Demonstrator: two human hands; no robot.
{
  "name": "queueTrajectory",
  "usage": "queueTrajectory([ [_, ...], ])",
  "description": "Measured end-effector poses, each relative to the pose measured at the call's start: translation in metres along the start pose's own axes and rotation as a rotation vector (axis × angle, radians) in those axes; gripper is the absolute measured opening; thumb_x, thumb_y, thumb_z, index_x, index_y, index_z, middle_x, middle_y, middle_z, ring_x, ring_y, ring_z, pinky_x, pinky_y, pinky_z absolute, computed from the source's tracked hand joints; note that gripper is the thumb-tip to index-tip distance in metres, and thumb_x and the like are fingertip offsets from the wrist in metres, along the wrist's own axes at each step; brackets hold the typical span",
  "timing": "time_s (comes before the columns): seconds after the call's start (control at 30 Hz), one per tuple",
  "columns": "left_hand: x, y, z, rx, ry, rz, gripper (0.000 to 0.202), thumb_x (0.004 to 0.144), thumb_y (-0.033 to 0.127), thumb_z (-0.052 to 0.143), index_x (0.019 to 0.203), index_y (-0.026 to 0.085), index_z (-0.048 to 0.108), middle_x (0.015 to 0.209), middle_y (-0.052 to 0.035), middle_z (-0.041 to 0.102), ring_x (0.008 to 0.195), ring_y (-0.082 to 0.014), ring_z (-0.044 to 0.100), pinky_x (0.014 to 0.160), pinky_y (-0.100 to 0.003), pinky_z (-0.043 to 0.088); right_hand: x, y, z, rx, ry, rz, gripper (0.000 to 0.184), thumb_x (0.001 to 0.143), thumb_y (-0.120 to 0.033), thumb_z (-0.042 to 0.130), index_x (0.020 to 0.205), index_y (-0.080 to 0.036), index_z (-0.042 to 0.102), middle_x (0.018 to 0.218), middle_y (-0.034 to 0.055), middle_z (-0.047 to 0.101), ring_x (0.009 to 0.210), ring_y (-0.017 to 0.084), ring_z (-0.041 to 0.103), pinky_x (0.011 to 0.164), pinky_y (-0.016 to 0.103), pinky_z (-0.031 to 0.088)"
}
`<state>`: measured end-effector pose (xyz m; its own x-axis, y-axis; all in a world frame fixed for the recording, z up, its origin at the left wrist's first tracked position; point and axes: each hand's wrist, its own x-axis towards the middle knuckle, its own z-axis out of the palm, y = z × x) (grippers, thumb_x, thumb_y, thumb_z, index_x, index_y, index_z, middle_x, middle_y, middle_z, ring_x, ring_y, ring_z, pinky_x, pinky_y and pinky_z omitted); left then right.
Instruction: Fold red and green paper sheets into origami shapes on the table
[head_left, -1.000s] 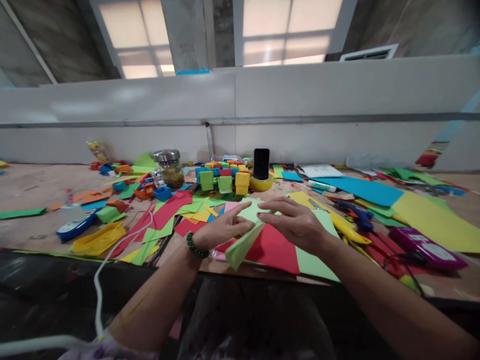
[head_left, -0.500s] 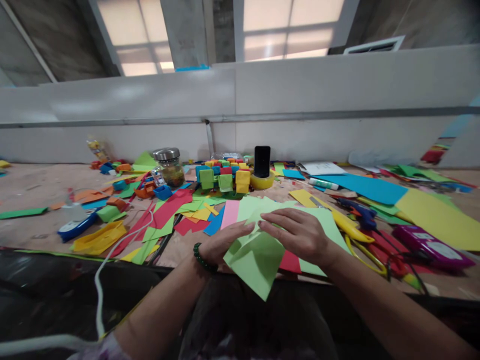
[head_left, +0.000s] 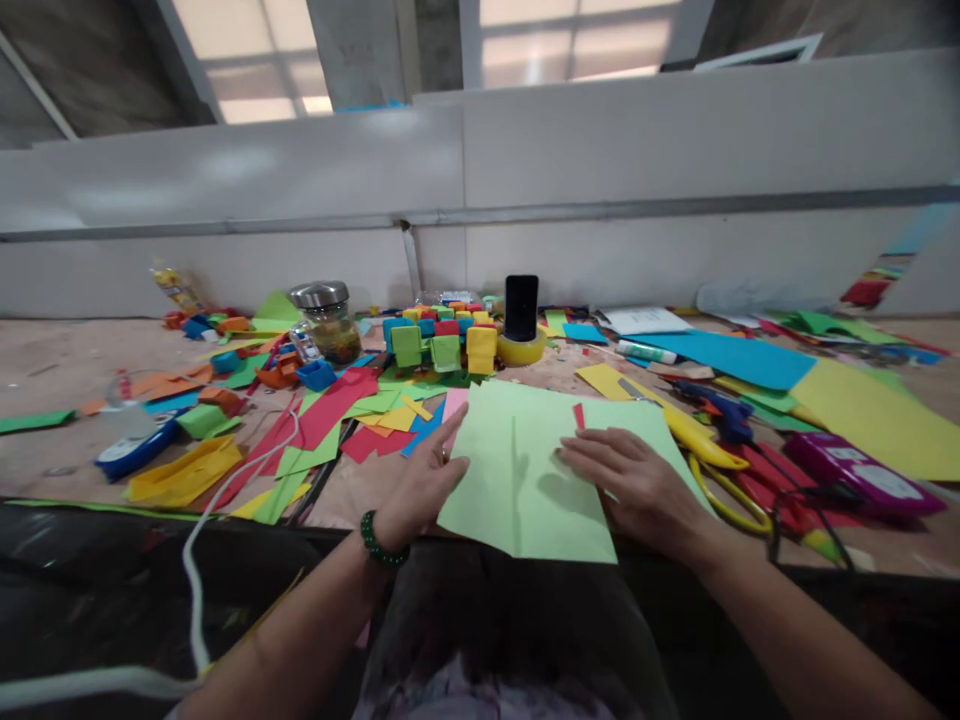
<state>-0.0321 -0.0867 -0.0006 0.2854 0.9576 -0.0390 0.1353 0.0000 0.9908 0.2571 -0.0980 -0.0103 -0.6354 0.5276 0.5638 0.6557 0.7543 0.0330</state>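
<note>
A light green paper sheet [head_left: 517,470] lies unfolded and flat at the near edge of the table, with a faint vertical crease down its middle. My left hand [head_left: 424,482], a green bead bracelet on its wrist, rests with fingers spread along the sheet's left edge. My right hand [head_left: 637,482] lies palm down with fingers apart on the sheet's right part. A second light green sheet [head_left: 645,420] and a sliver of red paper [head_left: 578,414] show from under it.
Paper cubes [head_left: 442,345], a black phone [head_left: 520,307] standing in a yellow tape roll, a lidded glass jar [head_left: 328,320], scraps of coloured paper [head_left: 337,410], yellow-handled scissors [head_left: 720,470], a purple tool [head_left: 855,472], blue and yellow sheets [head_left: 750,358]. A white cable [head_left: 196,560] hangs at left.
The green paper was folded and held up between both hands; it has been opened out and laid flat, covering the red sheet. Both hands now press on it.
</note>
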Motion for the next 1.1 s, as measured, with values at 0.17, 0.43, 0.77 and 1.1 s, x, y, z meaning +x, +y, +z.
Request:
queueTrajectory([
  [0.17, -0.004, -0.005, -0.015, 0.718, -0.037, 0.231, 0.049, 0.085, 0.013, 0.039, 0.127, 0.021, 0.062, 0.139, -0.0082, 0.053, 0.126, -0.0265, 0.048, 0.105, -0.044, 0.039, -0.024, 0.001, 0.013, 0.314, -0.114, 0.134, 0.029, 0.091, -0.02, 0.049, 0.111, -0.023, 0.07, 0.114, 0.0116, 0.071, 0.111, 0.025, 0.063, 0.093, 0.042, 0.052],
  [0.43, 0.0, 0.002, -0.024, 1.023, -0.363, 0.464, 0.033, 0.086, 0.03, 0.057, 0.116, 0.034, 0.069, 0.123, 0.0006, 0.067, 0.108, -0.0261, 0.054, 0.098, -0.042, 0.041, -0.03, 0.008, 0.011, 0.589, -0.183, 0.392, 0.04, 0.081, -0.052, 0.062, 0.108, -0.025, 0.072, 0.12, 0.0135, 0.067, 0.113, 0.028, 0.062, 0.097, 0.043, 0.049],
  [0.77, 0.005, -0.021, -0.009, 0.502, -0.092, 0.149, 0.028, 0.089, 0.034, 0.049, 0.099, 0.017, 0.069, 0.091, -0.0051, 0.071, 0.084, -0.0212, 0.062, 0.075, -0.032, 0.05, -0.009, 0.004, 0.004, 0.555, -0.194, 0.862, 0.037, 0.084, -0.051, 0.053, 0.098, -0.02, 0.068, 0.083, 0.0053, 0.074, 0.077, 0.025, 0.068, 0.068, 0.035, 0.053],
  [1.1, 0.019, -0.023, -0.001, 0.804, 0.117, 0.055, 0.061, 0.087, 0.029, 0.053, 0.143, 0.013, 0.034, 0.072, -0.0013, 0.064, 0.071, -0.0214, 0.062, 0.063, -0.03, 0.042, 0.012, -0.006, 0.013, 0.07, -0.262, 1.037, 0.057, 0.085, -0.042, 0.05, 0.136, -0.018, 0.045, 0.072, 0.0014, 0.066, 0.062, 0.022, 0.062, 0.053, 0.03, 0.038],
])
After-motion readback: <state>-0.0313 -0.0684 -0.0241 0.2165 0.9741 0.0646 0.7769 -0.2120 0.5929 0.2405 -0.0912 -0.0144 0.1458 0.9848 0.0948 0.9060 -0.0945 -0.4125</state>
